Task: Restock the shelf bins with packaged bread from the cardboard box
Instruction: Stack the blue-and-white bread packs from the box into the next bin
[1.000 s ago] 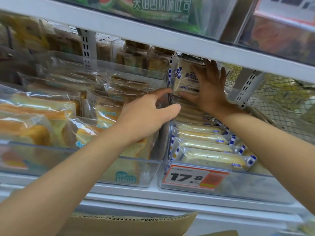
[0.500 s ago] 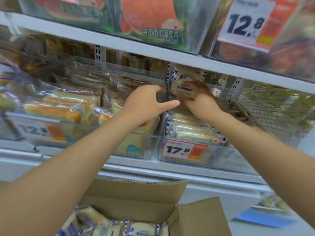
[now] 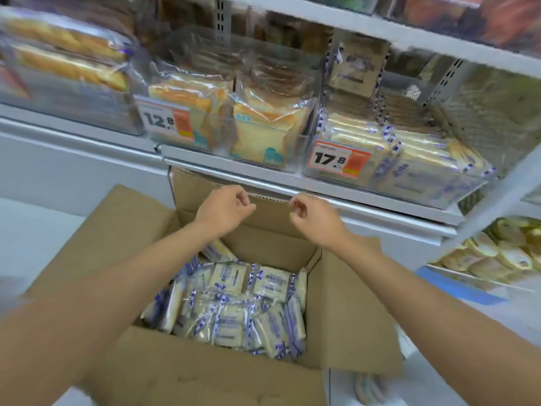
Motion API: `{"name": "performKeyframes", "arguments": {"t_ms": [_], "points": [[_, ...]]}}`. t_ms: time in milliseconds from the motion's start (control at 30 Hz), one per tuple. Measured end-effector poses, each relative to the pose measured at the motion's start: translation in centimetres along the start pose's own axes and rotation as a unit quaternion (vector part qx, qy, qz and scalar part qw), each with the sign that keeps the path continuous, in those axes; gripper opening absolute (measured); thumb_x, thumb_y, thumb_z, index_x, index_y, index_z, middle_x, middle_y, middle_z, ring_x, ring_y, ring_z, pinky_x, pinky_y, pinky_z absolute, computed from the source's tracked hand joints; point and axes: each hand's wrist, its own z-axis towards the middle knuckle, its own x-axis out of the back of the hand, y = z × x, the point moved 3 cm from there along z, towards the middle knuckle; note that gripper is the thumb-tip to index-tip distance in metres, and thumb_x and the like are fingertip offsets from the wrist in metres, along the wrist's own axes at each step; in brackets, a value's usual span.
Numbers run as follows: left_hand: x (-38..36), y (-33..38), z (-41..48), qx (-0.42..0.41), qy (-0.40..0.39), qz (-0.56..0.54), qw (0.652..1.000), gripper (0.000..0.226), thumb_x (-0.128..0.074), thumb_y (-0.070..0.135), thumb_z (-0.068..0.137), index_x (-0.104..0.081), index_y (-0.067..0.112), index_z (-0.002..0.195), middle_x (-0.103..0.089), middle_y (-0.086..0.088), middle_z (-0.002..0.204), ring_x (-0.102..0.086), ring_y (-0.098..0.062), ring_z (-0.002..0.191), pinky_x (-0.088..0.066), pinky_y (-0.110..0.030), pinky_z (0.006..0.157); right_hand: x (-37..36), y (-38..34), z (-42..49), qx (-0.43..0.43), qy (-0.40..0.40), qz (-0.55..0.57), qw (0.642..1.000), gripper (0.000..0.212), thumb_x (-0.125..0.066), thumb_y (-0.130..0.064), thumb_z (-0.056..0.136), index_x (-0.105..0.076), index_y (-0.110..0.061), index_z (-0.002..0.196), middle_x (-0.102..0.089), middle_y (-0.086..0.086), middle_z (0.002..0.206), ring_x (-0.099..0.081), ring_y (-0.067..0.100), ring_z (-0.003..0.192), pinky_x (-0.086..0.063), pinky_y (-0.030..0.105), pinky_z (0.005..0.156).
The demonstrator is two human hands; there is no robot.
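Two empty hands above the cardboard box (image 3: 205,373): my left hand (image 3: 224,208) and right hand (image 3: 314,213), fingers loosely curled; boxed bread packs (image 3: 234,303) blurred.

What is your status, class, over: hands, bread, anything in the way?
Left hand and right hand empty, fingers loosely curled, over the cardboard box. Packaged bread piled in box; 17.8 bin stocked. Nothing between hands and bread.

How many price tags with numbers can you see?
2. The 12.8 tag is on the sliced-bread bin; the 17.8 tag is on the right bin. A red blur far left may be another.
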Motion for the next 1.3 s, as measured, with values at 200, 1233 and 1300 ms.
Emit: {"name": "performKeyframes", "arguments": {"t_ms": [200, 1233, 1300], "points": [[-4.6, -12.3, -3.0, 0.139, -0.077, -0.013, 0.987, 0.014, -0.069, 0.021, 0.087, -0.065, 0.013, 0.076, -0.061, 0.004, 0.064, -0.063, -0.018, 0.076, -0.047, -0.034, 0.085, -14.4, 6.3, -3.1, -0.106, -0.233, 0.000, 0.967, 0.034, -0.053, -0.015, 0.094, -0.059, -0.017, 0.127, -0.063, 0.005, 0.126, -0.059, 0.021, 0.110, -0.045, 0.033, 0.098], [-6.8, -15.3, -5.6, 0.296, -0.201, -0.268, 0.895, 0.038, -0.077, 0.030, 0.082, -0.065, 0.023, 0.118, -0.073, 0.002, 0.112, -0.067, -0.017, 0.108, -0.053, -0.037, 0.094, -15.2, 2.8, 0.8, -0.127, -0.307, 0.406, 0.851, 0.034, -0.079, -0.032, 0.078, -0.067, -0.028, 0.110, -0.071, -0.007, 0.110, -0.066, 0.007, 0.101, -0.051, 0.023, 0.091], [-5.9, -16.7, -6.0, 0.301, -0.133, -0.272, 0.904, 0.039, -0.080, 0.033, 0.078, -0.068, 0.020, 0.112, -0.074, -0.004, 0.109, -0.069, -0.021, 0.104, -0.055, -0.040, 0.091, -16.6, 3.6, 0.1, -0.152, -0.307, 0.385, 0.857, 0.050, -0.073, -0.058, 0.073, -0.062, -0.037, 0.117, -0.067, -0.010, 0.120, -0.062, 0.007, 0.112, -0.045, 0.030, 0.101]]}}
